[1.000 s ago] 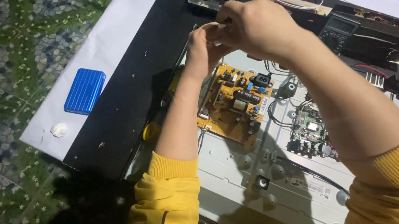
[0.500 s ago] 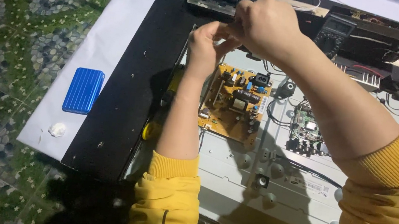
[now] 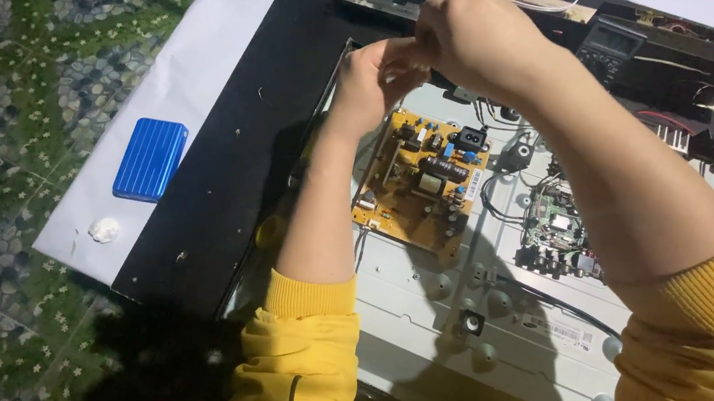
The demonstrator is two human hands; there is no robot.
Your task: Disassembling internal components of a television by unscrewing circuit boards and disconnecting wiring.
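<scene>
Lying on a black mat (image 3: 224,165) over a white sheet (image 3: 200,69) and green patterned floor (image 3: 19,46), an opened metal chassis (image 3: 486,337) is showing two circuit boards: a yellow board (image 3: 419,186) and, at its 3 o'clock, a green board (image 3: 560,232). Both yellow-sleeved arms are reaching toward 12 o'clock. The left hand (image 3: 373,79) and right hand (image 3: 475,37) are meeting, fingertips pinched together just above the yellow board; whatever they are gripping is hidden. One blue case (image 3: 150,159) is sitting at 9 o'clock.
</scene>
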